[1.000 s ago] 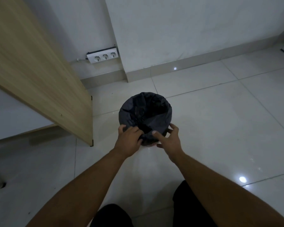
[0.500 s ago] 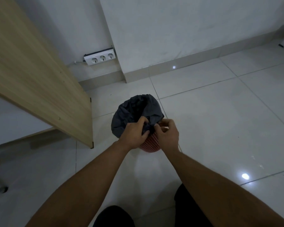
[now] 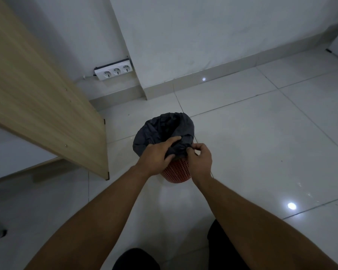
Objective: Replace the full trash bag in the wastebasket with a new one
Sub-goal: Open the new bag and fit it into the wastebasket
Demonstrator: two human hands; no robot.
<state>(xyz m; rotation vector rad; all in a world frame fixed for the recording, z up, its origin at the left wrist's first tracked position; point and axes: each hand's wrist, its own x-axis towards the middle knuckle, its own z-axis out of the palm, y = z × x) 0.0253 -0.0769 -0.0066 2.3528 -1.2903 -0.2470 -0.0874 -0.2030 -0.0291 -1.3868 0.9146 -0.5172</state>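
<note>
Trash bag [image 3: 164,131]: near edge now peeled off red wastebasket [image 3: 177,171]; left hand [image 3: 156,153] and right hand [image 3: 200,159] grip clamped on it; removal begun.

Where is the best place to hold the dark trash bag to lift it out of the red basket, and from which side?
Judging by its pose, grip the trash bag at its loose top edge, from above on the near side. There the film is already peeled off the basket rim and bunched, where the left hand and right hand pinch it.
</note>
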